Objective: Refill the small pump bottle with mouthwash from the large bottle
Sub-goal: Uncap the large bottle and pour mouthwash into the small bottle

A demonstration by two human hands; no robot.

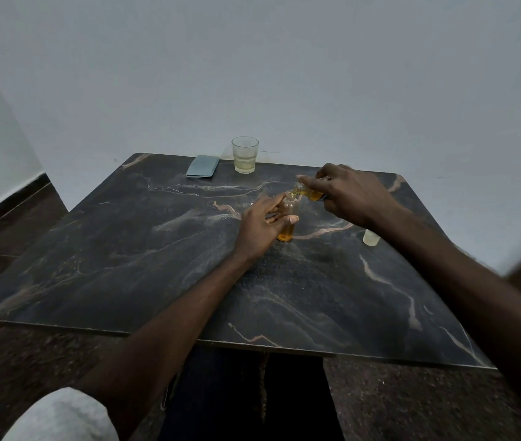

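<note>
A small clear bottle (288, 224) stands upright on the dark marble table (157, 249), with amber mouthwash in its lower part. My left hand (260, 226) grips its side, thumb across the front. My right hand (353, 194) holds a second bottle (309, 193) tilted down to the left, its mouth touching the small bottle's open neck. Amber liquid shows in the tilted bottle. Most of that bottle is hidden under my right hand.
A small white cap (371, 237) sits on the table to the right, under my right forearm. A glass (245, 155) with pale liquid and a folded blue-grey cloth (203, 166) stand at the far edge by the wall.
</note>
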